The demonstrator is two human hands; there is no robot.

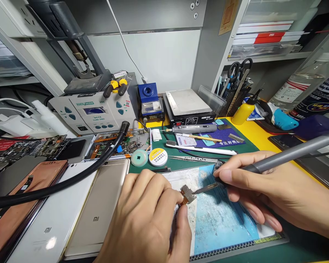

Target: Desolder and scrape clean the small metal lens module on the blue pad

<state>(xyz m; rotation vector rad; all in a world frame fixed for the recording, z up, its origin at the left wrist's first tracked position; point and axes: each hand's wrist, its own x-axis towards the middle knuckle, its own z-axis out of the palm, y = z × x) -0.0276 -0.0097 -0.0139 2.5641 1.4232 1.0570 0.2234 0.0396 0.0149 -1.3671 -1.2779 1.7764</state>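
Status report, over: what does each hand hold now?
Left hand pinching small metal part with orange flex. Right hand holding soldering iron, blade tip at the part. Black hose lies further left.

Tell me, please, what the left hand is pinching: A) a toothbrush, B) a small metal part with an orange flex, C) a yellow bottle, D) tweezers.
B: the left hand pinches the small metal part near the soldering iron in the right hand.

A small metal module (188,194) with an orange flex tail is sitting pinched above a blue-and-white repair mat (222,219), while a grey soldering iron (290,155) is slanting down, its flat blade tip (207,188) just beside the module
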